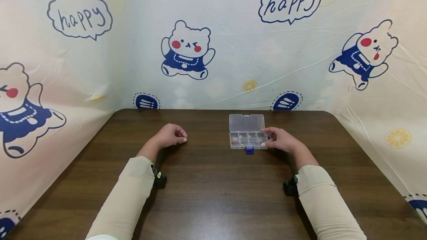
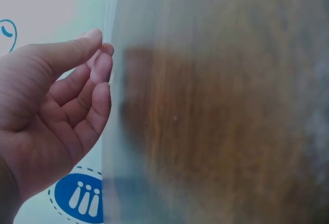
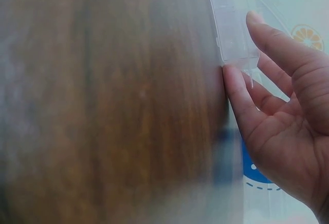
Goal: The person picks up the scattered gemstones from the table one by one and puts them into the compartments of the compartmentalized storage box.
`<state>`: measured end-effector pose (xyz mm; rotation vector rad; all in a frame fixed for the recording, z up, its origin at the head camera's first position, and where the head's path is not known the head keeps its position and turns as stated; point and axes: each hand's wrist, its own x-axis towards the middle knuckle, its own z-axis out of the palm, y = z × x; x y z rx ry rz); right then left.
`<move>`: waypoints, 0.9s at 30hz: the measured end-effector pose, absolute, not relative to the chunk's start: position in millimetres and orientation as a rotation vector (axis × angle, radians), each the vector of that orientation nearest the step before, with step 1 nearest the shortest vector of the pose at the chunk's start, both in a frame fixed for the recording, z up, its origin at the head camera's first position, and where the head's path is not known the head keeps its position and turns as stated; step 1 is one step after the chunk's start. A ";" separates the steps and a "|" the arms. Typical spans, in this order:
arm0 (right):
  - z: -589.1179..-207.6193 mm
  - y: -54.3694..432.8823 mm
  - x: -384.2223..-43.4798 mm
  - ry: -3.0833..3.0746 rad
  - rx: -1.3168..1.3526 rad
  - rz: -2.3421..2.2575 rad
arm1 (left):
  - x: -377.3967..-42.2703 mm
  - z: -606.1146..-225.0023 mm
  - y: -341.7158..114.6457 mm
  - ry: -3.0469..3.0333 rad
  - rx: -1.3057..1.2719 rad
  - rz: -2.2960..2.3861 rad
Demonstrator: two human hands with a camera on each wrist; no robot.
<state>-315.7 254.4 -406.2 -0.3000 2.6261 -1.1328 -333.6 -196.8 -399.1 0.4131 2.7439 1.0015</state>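
Observation:
A clear plastic compartment box [image 1: 248, 142] lies on the table with its hinged lid [image 1: 246, 123] raised at the back. Small items, one orange, sit in some of its compartments; they are too small to name. At the box's right end is my right hand [image 1: 281, 139], thumb near the front compartment and fingers around the end. The right wrist view shows that hand's fingers [image 3: 238, 91] curled at the end of the clear box [image 3: 234, 26]. Off to the left, my left hand [image 1: 171, 135] is loosely curled close above the table, thumb [image 2: 77, 52] near the index fingertip, nothing visible between them.
A blue latch [image 1: 249, 150] juts from the box's front edge. The brown wooden table [image 1: 213, 192] reaches back to a printed cloth [image 1: 233, 58] with bears and lettering. Each wrist bears a small black camera [image 1: 160, 180].

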 end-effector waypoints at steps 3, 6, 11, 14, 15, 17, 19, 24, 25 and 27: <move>-405.7 254.7 -315.3 2.627 -0.297 -1.128 | -332.7 -398.0 -194.8 2.728 0.441 1.040; -405.3 254.9 -315.3 2.628 -0.295 -1.127 | -331.4 -397.1 -191.6 2.724 0.459 1.065; -405.2 255.2 -315.3 2.626 -0.295 -1.130 | -328.0 -395.1 -185.2 2.716 0.486 1.109; -405.6 255.2 -315.5 2.627 -0.297 -1.129 | -325.3 -393.2 -181.2 2.722 0.528 1.124; -405.9 255.1 -315.7 2.626 -0.297 -1.130 | -324.8 -392.8 -180.1 2.725 0.542 1.127; -406.3 255.0 -316.1 2.625 -0.302 -1.128 | -324.1 -392.3 -178.1 2.734 0.574 1.124; -406.5 254.7 -316.3 2.623 -0.303 -1.131 | -323.9 -392.4 -176.1 2.739 0.584 1.126; -406.0 254.4 -315.7 2.619 -0.308 -1.139 | -324.5 -392.6 -172.8 2.731 0.611 1.150; -406.0 254.4 -315.6 2.618 -0.309 -1.140 | -324.6 -392.7 -172.3 2.729 0.619 1.154; -406.0 254.3 -315.2 2.619 -0.310 -1.139 | -324.2 -392.5 -171.1 2.727 0.629 1.158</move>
